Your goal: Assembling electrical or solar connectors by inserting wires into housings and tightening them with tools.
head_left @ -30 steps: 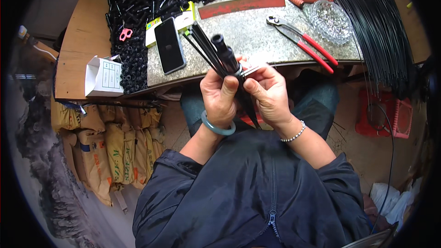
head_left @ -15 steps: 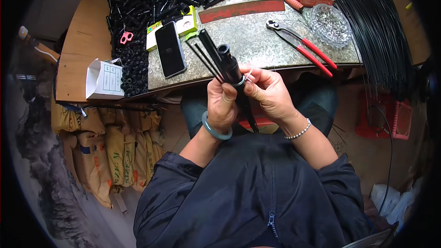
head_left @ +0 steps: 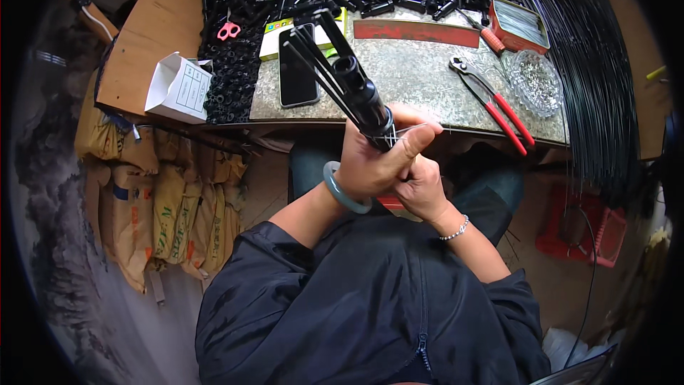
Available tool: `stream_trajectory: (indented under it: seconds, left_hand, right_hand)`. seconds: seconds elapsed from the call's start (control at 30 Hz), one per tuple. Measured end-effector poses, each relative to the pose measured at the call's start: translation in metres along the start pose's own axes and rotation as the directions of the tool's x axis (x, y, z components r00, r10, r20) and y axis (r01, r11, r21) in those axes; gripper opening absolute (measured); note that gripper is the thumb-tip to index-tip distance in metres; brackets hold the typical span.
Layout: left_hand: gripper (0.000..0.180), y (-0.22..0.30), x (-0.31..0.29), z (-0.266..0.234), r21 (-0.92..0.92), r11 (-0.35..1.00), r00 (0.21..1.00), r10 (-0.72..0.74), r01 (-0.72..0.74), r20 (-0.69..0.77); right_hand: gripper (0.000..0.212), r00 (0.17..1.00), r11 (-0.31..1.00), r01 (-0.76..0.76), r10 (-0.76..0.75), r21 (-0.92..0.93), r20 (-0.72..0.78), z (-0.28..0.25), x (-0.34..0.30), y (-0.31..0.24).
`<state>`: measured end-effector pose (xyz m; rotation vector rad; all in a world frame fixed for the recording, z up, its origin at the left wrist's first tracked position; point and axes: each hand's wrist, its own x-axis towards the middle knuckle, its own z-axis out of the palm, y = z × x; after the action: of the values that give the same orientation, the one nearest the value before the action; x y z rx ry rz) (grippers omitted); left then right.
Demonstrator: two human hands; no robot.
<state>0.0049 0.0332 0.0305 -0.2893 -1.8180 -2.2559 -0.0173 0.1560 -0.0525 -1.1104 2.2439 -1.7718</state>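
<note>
While hands stay clasped, black tube bundle (head_left: 354, 85) has tilted leftward.

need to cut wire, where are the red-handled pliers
In the head view, the red-handled pliers lie on the stone-topped bench, right of both hands, beside the clear glass dish.

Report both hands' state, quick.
Left hand: closed around the black tube and rod bundle.
Right hand: closed low on the same bundle, fingers mostly hidden behind the left.
</note>
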Motion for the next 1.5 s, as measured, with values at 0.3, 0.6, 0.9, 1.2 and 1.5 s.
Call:
stream_trajectory:
  seconds: [0.3,0.6,0.9,1.2,1.5]
  left_hand:
    - [0.023,-0.001,-0.003,0.014,0.185,0.983,0.965,0.036,0.013,-0.26]
    - [0.023,-0.011,0.0,0.016,0.221,0.951,0.937,0.267,-0.218,-0.226]
    - [0.016,-0.001,-0.001,0.016,0.248,0.968,0.939,0.125,-0.043,-0.321]
    - [0.017,0.01,-0.001,-0.003,0.075,0.995,0.938,-0.042,0.072,-0.345]
    - [0.017,0.008,0.003,-0.006,0.127,0.99,0.932,-0.008,0.058,-0.363]
  right_hand:
    - [0.083,0.849,0.858,0.356,-0.462,-0.37,-0.256,-0.055,0.051,-0.075]
    - [0.014,0.897,0.875,0.281,-0.386,-0.394,-0.217,-0.047,0.043,-0.088]
    - [0.01,0.942,0.973,0.218,-0.23,-0.076,-0.243,-0.048,0.041,-0.095]
    - [0.017,0.928,0.704,0.067,-0.305,-0.707,-0.215,-0.095,0.025,-0.015]
    - [0.019,0.978,0.608,-0.158,-0.01,-0.778,-0.206,-0.143,0.016,0.027]
